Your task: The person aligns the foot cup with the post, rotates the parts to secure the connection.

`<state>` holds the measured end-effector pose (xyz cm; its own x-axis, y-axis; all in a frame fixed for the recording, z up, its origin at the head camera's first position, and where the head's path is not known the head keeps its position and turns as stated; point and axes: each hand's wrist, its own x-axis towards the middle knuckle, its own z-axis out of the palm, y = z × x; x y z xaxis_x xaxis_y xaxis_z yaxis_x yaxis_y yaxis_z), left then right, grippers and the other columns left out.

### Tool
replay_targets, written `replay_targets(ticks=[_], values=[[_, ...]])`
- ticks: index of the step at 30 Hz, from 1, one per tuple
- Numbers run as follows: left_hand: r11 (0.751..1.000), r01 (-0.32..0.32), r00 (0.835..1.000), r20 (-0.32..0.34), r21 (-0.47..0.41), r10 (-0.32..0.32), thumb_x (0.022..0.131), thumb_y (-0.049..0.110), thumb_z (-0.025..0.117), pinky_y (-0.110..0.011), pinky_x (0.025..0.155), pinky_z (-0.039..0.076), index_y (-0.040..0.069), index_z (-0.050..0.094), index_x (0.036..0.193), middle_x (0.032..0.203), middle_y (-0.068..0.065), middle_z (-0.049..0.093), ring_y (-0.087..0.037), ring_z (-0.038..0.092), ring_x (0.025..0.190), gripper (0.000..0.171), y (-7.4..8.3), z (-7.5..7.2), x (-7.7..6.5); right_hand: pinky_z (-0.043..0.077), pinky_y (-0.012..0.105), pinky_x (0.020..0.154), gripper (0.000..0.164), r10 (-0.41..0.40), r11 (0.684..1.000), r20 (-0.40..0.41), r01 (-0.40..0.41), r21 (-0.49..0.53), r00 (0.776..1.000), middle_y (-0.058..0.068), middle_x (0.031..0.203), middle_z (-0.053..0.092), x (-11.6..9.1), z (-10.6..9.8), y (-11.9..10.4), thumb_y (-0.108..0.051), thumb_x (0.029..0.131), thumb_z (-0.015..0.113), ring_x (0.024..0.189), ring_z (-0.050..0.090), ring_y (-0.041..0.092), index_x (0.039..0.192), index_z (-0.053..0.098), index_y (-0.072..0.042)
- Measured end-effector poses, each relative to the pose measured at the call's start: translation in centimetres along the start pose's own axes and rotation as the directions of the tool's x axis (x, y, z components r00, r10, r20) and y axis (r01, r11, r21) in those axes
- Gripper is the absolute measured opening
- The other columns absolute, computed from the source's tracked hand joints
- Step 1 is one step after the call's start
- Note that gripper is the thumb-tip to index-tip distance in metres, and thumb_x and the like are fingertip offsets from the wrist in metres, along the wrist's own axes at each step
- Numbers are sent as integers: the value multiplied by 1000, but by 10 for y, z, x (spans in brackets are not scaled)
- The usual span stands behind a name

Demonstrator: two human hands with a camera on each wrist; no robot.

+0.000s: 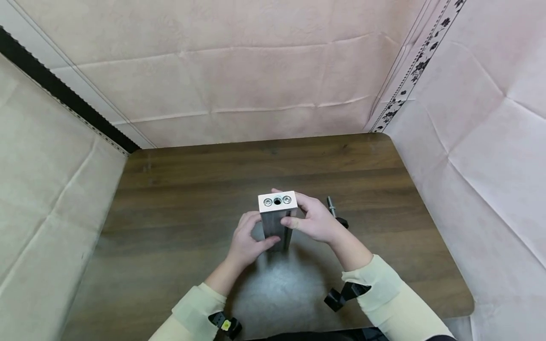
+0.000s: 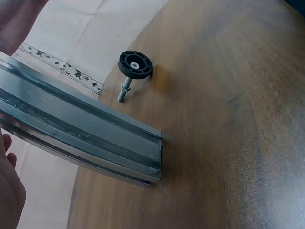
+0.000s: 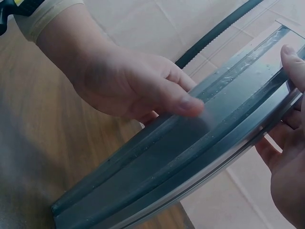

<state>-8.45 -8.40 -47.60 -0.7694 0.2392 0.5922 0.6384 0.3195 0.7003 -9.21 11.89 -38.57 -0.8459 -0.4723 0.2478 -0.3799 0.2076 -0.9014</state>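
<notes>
A grey aluminium profile [image 1: 275, 226] with lengthwise grooves stands nearly upright between my hands. Its pale end plate [image 1: 277, 202] faces up and has a dark middle hole with a screw on either side. Lower down, my left hand [image 1: 247, 239] grips the profile, thumb across the near face and fingers round the left side. My right hand [image 1: 316, 219] holds it close to the top, thumb in front and fingers behind. In the left wrist view the lower end shows over the tabletop; I cannot tell whether it touches.
A black round levelling foot [image 2: 136, 65] with a threaded stud [image 2: 125, 89] lies on the wooden table [image 1: 192, 189], just beyond my right hand. Pale creased cloth walls [image 1: 256, 80] enclose the table at the back and both sides.
</notes>
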Motion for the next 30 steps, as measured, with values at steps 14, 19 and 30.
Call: replay_targets(ticks=[14,19,30], values=[[1000,0,1000,-5,14,0,61,12,85,-34,80,44,4,65,100,99,-8,66,-24,56,92,44,1,2,0,29,49,104,76,-101,995,-81,101,-2,992,6,140,46,-8,-2,9,-53,77,67,130,39,21,134,49,-6],[1000,2,1000,-7,10,-2,61,11,86,-34,80,44,4,65,99,99,-8,66,-23,56,92,44,0,3,0,29,43,105,79,-119,992,-153,110,-65,981,4,142,44,-16,-7,16,-51,74,71,131,38,20,135,48,-7],[988,147,989,29,-50,-146,65,10,84,-43,78,49,4,64,96,95,-6,64,-19,60,90,38,2,5,-1,36,28,97,88,-133,966,-297,56,-254,946,13,134,49,-42,-19,37,-61,71,64,111,49,24,134,48,-1]])
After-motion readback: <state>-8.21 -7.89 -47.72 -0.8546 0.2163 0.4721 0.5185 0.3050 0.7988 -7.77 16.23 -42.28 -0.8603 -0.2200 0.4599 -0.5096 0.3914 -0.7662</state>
